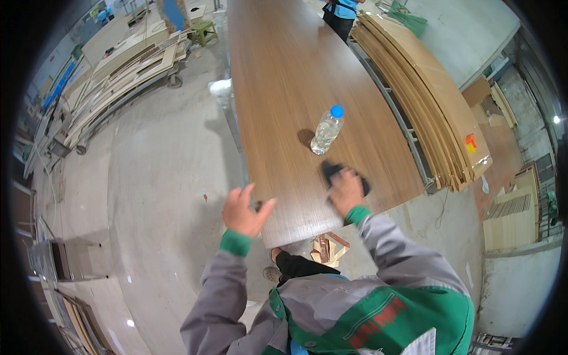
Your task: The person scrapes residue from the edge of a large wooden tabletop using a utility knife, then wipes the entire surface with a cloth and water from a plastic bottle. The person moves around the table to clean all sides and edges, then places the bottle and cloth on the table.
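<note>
A long brown wood-grain panel [284,77] stretches away in front of me. Near its close end, my right hand [347,190] is closed over a black cloth-like pad [358,179], blurred by motion and low over the surface. My left hand [244,210] is at the panel's left near corner, fingers spread, with nothing seen in it. A clear plastic bottle [325,135] with a blue cap stands on the panel, just beyond my right hand.
Stacked brown boards [423,94] lie along the panel's right side. To the left, a wheeled cart [127,89] carries loose wood strips. Wood offcuts [329,248] lie on the floor below the near edge. A person in blue [341,18] stands at the far right.
</note>
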`<action>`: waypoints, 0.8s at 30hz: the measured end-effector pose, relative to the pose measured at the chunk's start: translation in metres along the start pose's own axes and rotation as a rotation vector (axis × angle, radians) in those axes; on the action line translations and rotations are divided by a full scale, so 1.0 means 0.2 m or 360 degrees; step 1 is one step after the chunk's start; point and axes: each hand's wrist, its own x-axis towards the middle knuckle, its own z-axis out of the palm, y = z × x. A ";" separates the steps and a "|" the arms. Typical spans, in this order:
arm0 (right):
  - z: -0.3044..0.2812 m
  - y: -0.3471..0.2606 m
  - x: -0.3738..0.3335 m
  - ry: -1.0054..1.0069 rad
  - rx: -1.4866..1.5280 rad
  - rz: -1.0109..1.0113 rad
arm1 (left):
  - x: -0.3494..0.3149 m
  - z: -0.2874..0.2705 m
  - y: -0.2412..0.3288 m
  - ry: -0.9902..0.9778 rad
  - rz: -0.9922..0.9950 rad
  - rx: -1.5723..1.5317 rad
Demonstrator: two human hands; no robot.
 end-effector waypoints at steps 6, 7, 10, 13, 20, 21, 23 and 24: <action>-0.28 -0.39 -0.19 -0.0578 0.0551 0.0178 | 0.72 0.27 0.52 -0.0312 0.0329 0.0109; -0.24 -0.33 -0.20 -0.0432 0.0434 0.0376 | 0.81 0.31 0.58 -0.0352 0.0347 0.0116; -0.08 0.04 -0.17 -0.0181 0.0020 0.0878 | 0.99 0.49 0.65 -0.0351 0.0402 0.0142; 0.10 0.48 -0.01 -0.0092 -0.0302 0.1417 | 1.08 0.61 0.61 -0.0392 0.0509 -0.0022; 0.28 0.91 0.46 -0.0117 -0.0577 0.1856 | 1.14 0.44 0.43 -0.0414 0.0400 -0.0380; 0.34 0.78 0.66 -0.0040 -0.0476 0.1773 | 1.12 0.30 0.28 -0.0317 0.0291 -0.0410; 0.37 0.81 0.85 0.0021 -0.0736 0.1432 | 1.12 0.22 0.00 -0.0388 0.0314 -0.0939; 0.43 0.42 1.22 -0.0123 -0.0199 0.1411 | 1.08 0.10 -0.29 -0.0357 0.0171 -0.1029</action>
